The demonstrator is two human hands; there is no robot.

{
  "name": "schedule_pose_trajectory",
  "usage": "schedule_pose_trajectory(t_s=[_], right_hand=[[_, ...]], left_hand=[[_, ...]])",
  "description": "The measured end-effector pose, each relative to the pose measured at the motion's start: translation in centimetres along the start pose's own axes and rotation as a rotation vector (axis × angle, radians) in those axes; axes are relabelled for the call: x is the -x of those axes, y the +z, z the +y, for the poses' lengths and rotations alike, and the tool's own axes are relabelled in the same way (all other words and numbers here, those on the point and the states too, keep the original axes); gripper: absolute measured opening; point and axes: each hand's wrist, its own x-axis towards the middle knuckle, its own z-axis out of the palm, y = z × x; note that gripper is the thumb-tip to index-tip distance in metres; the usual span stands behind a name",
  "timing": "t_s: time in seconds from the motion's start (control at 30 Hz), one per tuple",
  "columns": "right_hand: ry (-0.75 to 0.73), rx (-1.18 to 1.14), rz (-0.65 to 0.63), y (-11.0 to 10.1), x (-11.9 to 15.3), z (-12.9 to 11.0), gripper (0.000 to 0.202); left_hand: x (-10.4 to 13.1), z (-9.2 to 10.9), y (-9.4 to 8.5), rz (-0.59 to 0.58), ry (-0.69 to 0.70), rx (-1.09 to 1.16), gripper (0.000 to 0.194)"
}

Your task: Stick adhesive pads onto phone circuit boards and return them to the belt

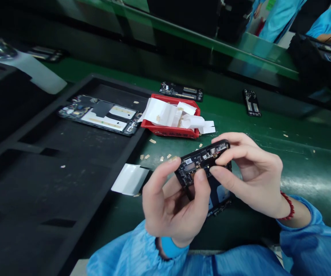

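Tilted above the green surface is an opened phone (190, 163), its circuit board facing up and its lower part hanging toward me. My left hand (177, 203) grips its left end, with the thumb on the front edge and a finger on the top corner. At the right end, my right hand (248, 172) holds the phone too, fingers bent over the upper edge and thumb near the board. Small parts under my fingertips are hidden. Several beige scraps (153, 141) lie just beyond the phone.
A red bin (169, 132) full of white paper strips stands behind the phone. Left is a black foam tray (96, 199) holding another opened phone (102, 115). A white sheet (130, 179) lies beside it. More phone units (252, 102) lie farther back. Co-workers in blue are beyond.
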Motion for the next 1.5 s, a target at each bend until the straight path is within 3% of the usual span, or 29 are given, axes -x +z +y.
schedule_pose_trajectory(t_s=[0.13, 0.27, 0.37, 0.47, 0.53, 0.63, 0.73, 0.83, 1.0, 1.13, 1.2, 1.3, 1.37, 1.43, 1.5], right_hand=[[-0.007, 0.004, 0.046, 0.3, -0.4, 1.1, 0.024], [0.051, 0.096, 0.051, 0.0, -1.1, 1.9, 0.024], [0.07, 0.174, 0.118, -0.4, -1.6, 2.5, 0.023], [0.025, 0.145, 0.069, -1.8, -1.4, 3.0, 0.016], [-0.012, 0.182, 0.019, -3.9, -0.6, 3.3, 0.016], [-0.036, 0.342, -0.113, -8.2, 2.3, 3.9, 0.01], [0.168, 0.394, -0.375, -11.6, 6.2, 4.9, 0.016], [0.297, 0.392, -0.458, -12.1, 9.5, 6.4, 0.029], [0.237, 0.407, -0.341, -9.8, 11.5, 7.7, 0.012], [0.113, 0.38, -0.247, -9.3, 10.4, 6.4, 0.008], [0.077, 0.351, -0.139, -9.1, 9.5, 5.6, 0.004], [0.202, 0.183, 0.158, -8.1, 8.1, 5.1, 0.009], [0.316, 0.033, 0.319, -6.6, 7.3, 5.2, 0.014], [0.351, -0.057, 0.388, -4.7, 6.5, 5.5, 0.015], [0.339, -0.087, 0.398, -2.6, 6.1, 5.7, 0.015]], left_hand=[[-0.5, -0.2, -0.6, -0.1, -0.112, -0.069, 0.023], [-1.2, -1.2, -1.0, -0.422, -0.279, 0.191, 0.036], [-1.3, -2.0, -0.7, -0.617, -0.297, 0.349, 0.052], [-1.2, -2.4, -0.3, -0.593, -0.242, 0.273, 0.061], [-1.2, -2.5, -0.1, -0.559, -0.26, 0.212, 0.058], [-1.4, -2.5, -0.2, -0.528, -0.323, 0.074, 0.03], [-1.5, -2.5, -0.2, -0.541, -0.344, -0.059, 0.01], [-1.4, -2.5, 0.0, -0.542, -0.314, -0.113, 0.012], [-0.9, -2.9, 0.2, -0.562, -0.292, -0.125, 0.012], [-0.6, -3.1, 0.0, -0.617, -0.235, -0.106, 0.012], [-0.4, -3.0, -0.2, -0.681, -0.238, -0.073, 0.013], [0.0, -2.9, -0.4, -0.755, -0.274, -0.013, 0.014], [0.5, -2.9, -0.3, -0.796, -0.296, -0.002, 0.026], [1.1, -2.9, -0.2, -0.841, -0.29, -0.015, 0.038], [1.6, -2.9, 0.0, -0.861, -0.259, -0.04, 0.037]])
